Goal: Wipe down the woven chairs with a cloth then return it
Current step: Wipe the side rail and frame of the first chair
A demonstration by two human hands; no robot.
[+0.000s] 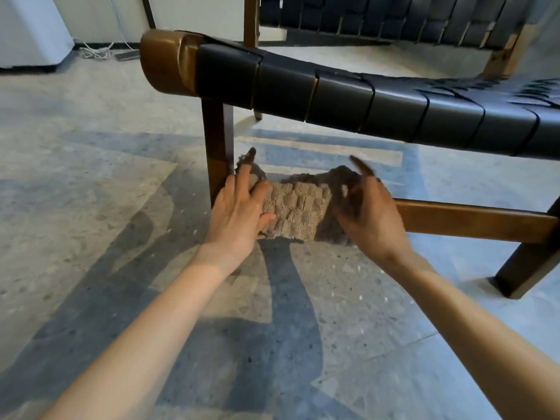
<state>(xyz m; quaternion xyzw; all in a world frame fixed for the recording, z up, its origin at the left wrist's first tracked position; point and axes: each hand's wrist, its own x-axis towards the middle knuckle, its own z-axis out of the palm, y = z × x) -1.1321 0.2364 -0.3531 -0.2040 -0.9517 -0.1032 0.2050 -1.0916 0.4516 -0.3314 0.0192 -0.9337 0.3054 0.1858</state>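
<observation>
— Gripping opposite ends, left hand (239, 209) and right hand (368, 215) hold the cloth (298, 212) spread below the woven seat edge of the chair (333, 98), beside its front leg (215, 147).
— Room to move?
— Open floor (91, 213) on that chair's near side; its stretcher (472, 221) runs behind the cloth.

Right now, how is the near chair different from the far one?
The near chair shows its seat, legs and low rail; the far chair is mostly cut off. The cloth is held by the near chair, away from the far chair. Both have black straps, brown wood.
</observation>
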